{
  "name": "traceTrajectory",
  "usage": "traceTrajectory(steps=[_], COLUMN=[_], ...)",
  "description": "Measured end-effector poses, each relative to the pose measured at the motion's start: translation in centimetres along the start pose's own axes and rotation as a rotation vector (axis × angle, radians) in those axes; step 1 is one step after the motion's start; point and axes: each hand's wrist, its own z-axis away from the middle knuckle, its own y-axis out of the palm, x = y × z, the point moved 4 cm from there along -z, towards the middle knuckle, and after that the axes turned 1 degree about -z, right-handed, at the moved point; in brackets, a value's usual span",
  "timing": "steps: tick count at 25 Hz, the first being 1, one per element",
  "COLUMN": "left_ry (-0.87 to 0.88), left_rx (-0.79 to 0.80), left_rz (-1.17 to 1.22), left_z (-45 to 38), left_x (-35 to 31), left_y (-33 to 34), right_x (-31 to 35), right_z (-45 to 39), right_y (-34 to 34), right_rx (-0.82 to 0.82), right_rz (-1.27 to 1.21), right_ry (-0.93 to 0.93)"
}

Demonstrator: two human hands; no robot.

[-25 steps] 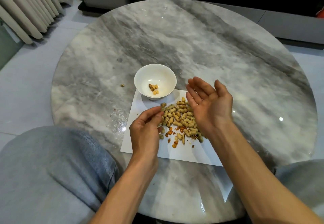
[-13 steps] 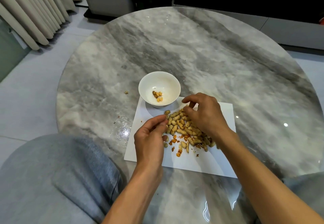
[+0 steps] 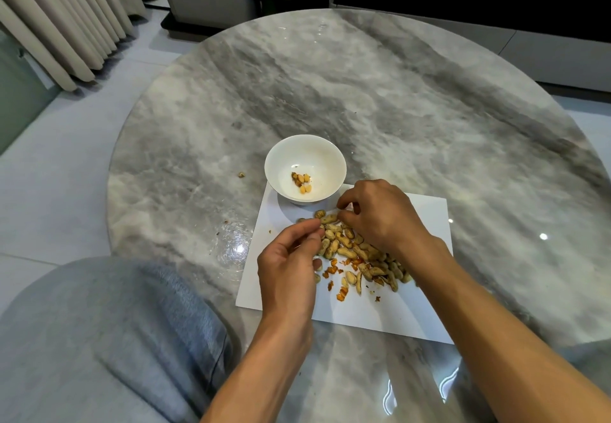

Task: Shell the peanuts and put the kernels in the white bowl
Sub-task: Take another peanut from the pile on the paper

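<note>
Grey-veined marble is spreading out round and glossy in front of me, and this table (image 3: 413, 98) is carrying a white sheet of paper (image 3: 380, 310) at its near edge. Pale curtains (image 3: 62, 15) are hanging at the far left above the tiled floor (image 3: 49, 144).

Sitting at the sheet's far left corner is the white bowl (image 3: 305, 168), upright, with a few kernels (image 3: 302, 182) lying together at its bottom. Just beside it, toward me, the peanuts (image 3: 350, 247) are lying in a heap on the paper, running diagonally down to the right, with orange bits of skin and broken shell (image 3: 340, 270) scattered along the near side of the heap.

I am holding my right hand (image 3: 377, 217) over the far end of the heap, fingers curled down, thumb and forefinger closing on a peanut at the top of the pile — whether I am really gripping it or only touching it I cannot tell. My left hand (image 3: 289, 259) is resting at the left edge of the heap, fingertips drawn together in a narrow pinch right against the nearest shells; whether there is anything between them I cannot tell either.

My knee in grey-blue trousers (image 3: 99, 340) is filling the lower left corner, and 1 stray crumb (image 3: 241, 175) is lying on the marble left of the bowl.
</note>
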Motion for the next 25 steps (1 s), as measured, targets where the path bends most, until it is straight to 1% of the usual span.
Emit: traceTrajectory(steps=[2,7,8,9,10,12,13,14,16,18,20,22,23,25], left_ry=[-0.004,-0.001,0.001,0.001,0.002,-0.008,-0.017,-0.021,-0.024,-0.051,-0.098,-0.114,-0.111,-0.101], left_rx=[-0.001,-0.014,-0.016,-0.019,-0.018,0.01,0.036,0.06,0.067,0.029,0.0,-0.001,-0.001,-0.001], left_rz=[0.0,-0.001,-0.003,-0.005,-0.008,-0.021,-0.04,-0.067,-0.1,-0.049,0.068,0.132,0.133,0.133], left_z=[0.0,0.0,0.0,0.0,0.0,0.1,0.3,0.4,0.6,0.4,0.1,0.0,0.0,0.1], left_x=[0.0,0.0,0.0,-0.1,-0.1,0.0,0.0,0.1,0.1,0.0,-0.4,-0.8,-0.9,-1.1], left_y=[0.0,-0.2,-0.2,-0.2,-0.2,0.0,0.2,0.3,0.3,-0.1,-0.5,-0.6,-0.5,-0.5], right_x=[0.0,-0.6,-0.7,-0.8,-0.9,-0.1,0.6,1.4,2.7,3.2,2.8,2.4,2.3,2.2], right_z=[-0.1,-0.3,0.0,0.4,0.8,1.3,1.1,0.5,-1.3,-2.4,-1.1,2.6,4.7,7.6], right_y=[0.2,1.1,0.9,0.4,-0.6,-3.2,-4.4,-5.2,-5.5,-5.0,-4.6,-3.9,-3.0,-0.6], right_rx=[0.005,0.041,0.026,-0.015,-0.08,-0.201,-0.246,-0.276,-0.294,-0.32,-0.41,-0.441,-0.413,-0.283], right_rz=[0.0,-0.037,-0.068,-0.146,-0.291,-0.704,-0.864,-0.935,-0.9,-0.779,-0.667,-0.561,-0.507,-0.381], right_ry=[0.003,0.093,0.117,0.148,0.176,0.208,0.201,0.187,0.169,0.191,0.193,0.168,0.166,0.16])
